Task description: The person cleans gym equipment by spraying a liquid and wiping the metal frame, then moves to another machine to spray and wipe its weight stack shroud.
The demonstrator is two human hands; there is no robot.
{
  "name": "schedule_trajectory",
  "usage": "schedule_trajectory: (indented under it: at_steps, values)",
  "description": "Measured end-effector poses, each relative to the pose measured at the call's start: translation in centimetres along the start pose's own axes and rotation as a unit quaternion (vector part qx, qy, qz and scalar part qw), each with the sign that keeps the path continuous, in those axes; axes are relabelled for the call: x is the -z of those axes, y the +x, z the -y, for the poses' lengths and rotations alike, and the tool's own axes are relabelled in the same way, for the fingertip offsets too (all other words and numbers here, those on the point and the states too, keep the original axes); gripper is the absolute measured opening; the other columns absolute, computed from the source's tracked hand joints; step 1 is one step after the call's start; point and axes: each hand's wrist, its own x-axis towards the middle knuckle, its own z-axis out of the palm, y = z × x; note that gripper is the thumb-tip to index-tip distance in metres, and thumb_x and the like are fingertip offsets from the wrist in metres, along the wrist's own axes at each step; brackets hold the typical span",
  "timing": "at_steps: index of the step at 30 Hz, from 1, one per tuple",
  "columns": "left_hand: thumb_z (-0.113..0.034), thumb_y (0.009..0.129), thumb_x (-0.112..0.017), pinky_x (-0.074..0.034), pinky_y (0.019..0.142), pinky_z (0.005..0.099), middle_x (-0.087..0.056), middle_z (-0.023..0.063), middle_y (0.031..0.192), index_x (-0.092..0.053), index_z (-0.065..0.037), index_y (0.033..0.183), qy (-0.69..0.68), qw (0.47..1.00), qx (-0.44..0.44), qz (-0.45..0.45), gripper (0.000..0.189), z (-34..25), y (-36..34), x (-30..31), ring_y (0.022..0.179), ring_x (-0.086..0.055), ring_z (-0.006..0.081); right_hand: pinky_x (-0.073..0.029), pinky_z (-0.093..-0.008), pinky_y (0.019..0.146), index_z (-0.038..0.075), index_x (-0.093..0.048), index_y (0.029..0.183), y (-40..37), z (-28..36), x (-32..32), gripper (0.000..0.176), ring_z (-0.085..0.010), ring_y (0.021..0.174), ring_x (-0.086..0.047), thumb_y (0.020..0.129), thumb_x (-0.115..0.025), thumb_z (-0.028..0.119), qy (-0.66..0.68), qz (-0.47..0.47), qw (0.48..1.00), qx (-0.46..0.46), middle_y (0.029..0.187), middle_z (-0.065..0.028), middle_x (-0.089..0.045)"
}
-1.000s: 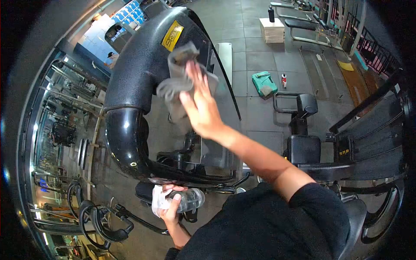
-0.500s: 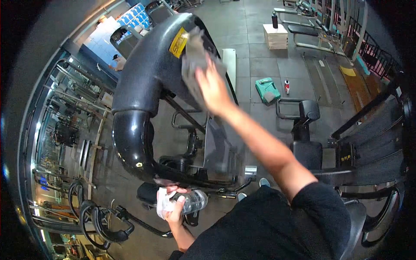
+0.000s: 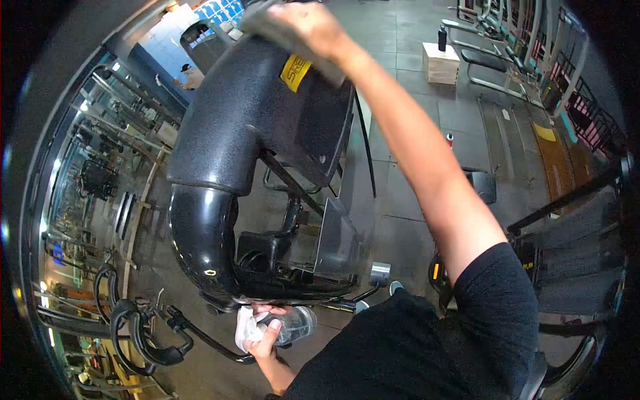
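A grey cloth [image 3: 283, 37] lies under my right hand [image 3: 310, 28], pressed on the top of a big black curved machine housing [image 3: 223, 127]. The fingers are bent over the cloth at the upper edge. Just below it shows a yellow label [image 3: 294, 72]. Low in the view, my left hand [image 3: 267, 337] is wrapped round a clear spray bottle [image 3: 297, 325] with a white head, beside the glossy black lower part of the machine.
A black bottle [image 3: 442, 39] stands on a wooden box [image 3: 440, 64] at the upper right. Exercise benches and racks line the right side. Handlebars [image 3: 143, 333] stick out at lower left. A person [image 3: 191, 77] is in the far upper left.
My right hand and the cloth have moved up and left, from beside the yellow label to the housing's top. The view has shifted, and my arm now covers the green case on the floor.
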Motion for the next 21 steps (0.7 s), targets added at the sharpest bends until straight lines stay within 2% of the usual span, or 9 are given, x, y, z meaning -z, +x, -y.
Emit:
schedule_trajectory:
  at_steps: [1,6,8,11,12,17,19,20,21]
  values:
    - [0.005,0.078,-0.072,-0.062,0.088,0.0584,-0.067,0.0221,0.097,-0.057,0.008,0.115,-0.012,1.000,0.014,-0.009,0.039,0.1,-0.4,0.1,0.089,-0.072,0.0344,-0.053,-0.0466,0.097,-0.002,-0.072,0.124,1.2,-1.4,0.8,0.063,-0.0433,0.114,-0.070,0.108,-0.045,0.053,0.169,0.006,0.984,-0.062,0.120,-0.0266,-0.074]
    - [0.005,0.080,-0.073,-0.062,0.085,0.0584,-0.068,0.0263,0.095,-0.058,0.010,0.111,-0.002,1.000,-0.021,0.004,0.035,0.4,-0.3,0.4,0.085,-0.072,0.0367,-0.055,-0.0412,0.090,0.002,-0.077,0.114,8.7,-11.7,4.7,0.050,-0.0286,0.101,-0.076,0.106,-0.054,0.045,-0.210,0.001,0.978,0.007,0.108,-0.0216,-0.078]
    - [0.007,0.081,-0.071,-0.062,0.084,0.0607,-0.068,0.0271,0.095,-0.059,0.011,0.111,-0.023,0.999,-0.019,0.020,0.033,0.1,-0.1,0.4,0.085,-0.072,0.0383,-0.056,-0.0418,0.093,0.005,-0.078,0.115,6.6,-7.2,4.1,0.052,-0.0281,0.104,-0.075,0.106,-0.050,0.048,-0.328,0.031,0.943,0.051,0.111,-0.0181,-0.079]
    - [0.008,0.084,-0.065,-0.058,0.088,0.0690,-0.068,0.0319,0.099,-0.058,0.009,0.116,-0.065,0.995,-0.006,0.080,0.032,0.0,-0.2,2.2,0.092,-0.072,0.0436,-0.054,-0.0416,0.102,0.001,-0.073,0.121,1.9,2.3,-3.9,0.042,-0.0365,0.112,-0.070,0.108,-0.054,0.036,-0.020,0.158,0.973,0.164,0.117,-0.0225,-0.074]
    - [0.008,0.085,-0.064,-0.058,0.088,0.0697,-0.068,0.0327,0.099,-0.057,0.009,0.117,-0.066,0.995,0.009,0.067,0.033,-0.1,-0.6,2.7,0.091,-0.072,0.0445,-0.055,-0.0442,0.098,0.000,-0.075,0.116,1.0,6.3,-5.7,0.047,-0.0368,0.108,-0.071,0.106,-0.054,0.041,0.088,0.229,0.885,0.396,0.112,-0.0241,-0.074]
    - [0.008,0.085,-0.061,-0.061,0.083,0.0684,-0.067,0.0352,0.099,-0.054,0.011,0.121,-0.038,0.997,-0.033,0.053,0.037,0.4,-0.8,2.8,0.088,-0.072,0.0471,-0.052,-0.0511,0.102,0.001,-0.076,0.116,-1.5,12.7,-8.0,0.064,-0.0421,0.112,-0.070,0.102,-0.049,0.057,-0.126,0.344,0.888,0.278,0.118,-0.0266,-0.073]
    - [0.007,0.084,-0.061,-0.062,0.082,0.0678,-0.066,0.0334,0.099,-0.053,0.011,0.122,-0.040,0.995,-0.061,0.073,0.039,0.8,-0.6,2.2,0.088,-0.071,0.0457,-0.054,-0.0467,0.099,0.004,-0.079,0.114,1.6,7.3,-7.2,0.054,-0.0360,0.108,-0.072,0.105,-0.051,0.050,-0.088,0.223,0.938,0.250,0.112,-0.0228,-0.076]
    - [0.007,0.084,-0.061,-0.062,0.082,0.0679,-0.065,0.0322,0.099,-0.052,0.011,0.122,-0.039,0.995,-0.068,0.053,0.040,0.4,-0.5,1.6,0.088,-0.071,0.0445,-0.057,-0.0462,0.093,0.005,-0.079,0.108,4.6,2.9,-7.7,0.054,-0.0368,0.101,-0.073,0.099,-0.059,0.055,-0.052,0.234,0.970,0.045,0.104,-0.0168,-0.078]
    - [0.007,0.084,-0.060,-0.062,0.083,0.0680,-0.065,0.0310,0.098,-0.051,0.010,0.123,-0.040,0.995,-0.080,0.032,0.041,0.4,-0.5,0.9,0.088,-0.070,0.0432,-0.056,-0.0383,0.092,0.008,-0.080,0.114,4.0,5.9,-0.3,0.043,-0.0248,0.104,-0.074,0.107,-0.056,0.042,-0.118,0.248,0.950,0.148,0.112,-0.0137,-0.079]
